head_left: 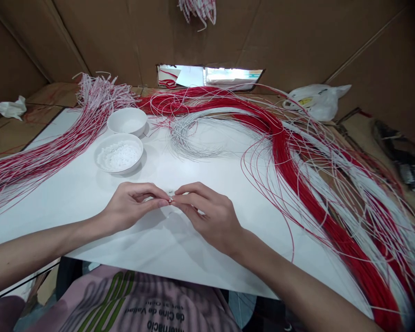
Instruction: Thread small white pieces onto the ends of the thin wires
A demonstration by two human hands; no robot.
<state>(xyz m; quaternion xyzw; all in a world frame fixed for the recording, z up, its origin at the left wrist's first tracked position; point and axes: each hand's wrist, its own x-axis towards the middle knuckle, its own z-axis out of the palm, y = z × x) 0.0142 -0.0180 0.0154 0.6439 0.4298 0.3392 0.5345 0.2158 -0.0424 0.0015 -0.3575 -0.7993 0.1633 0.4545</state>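
Observation:
My left hand (134, 205) and my right hand (207, 214) meet fingertip to fingertip above the white table (180, 240). Both pinch a tiny white piece (171, 199) between thumb and forefinger; a thin red wire (292, 230) curves away at the right, and I cannot tell whether it reaches my fingers. Just beyond my left hand stands a white bowl of small white pieces (119, 154), with a second white bowl (127, 121) behind it.
A thick bundle of red and white wires (307, 184) sweeps from the back to the near right. Finished red-white wires (44, 154) fan out at the left. A white plastic bag (314, 99) lies at the back right, crumpled paper (10, 107) at the far left. Cardboard walls surround the table.

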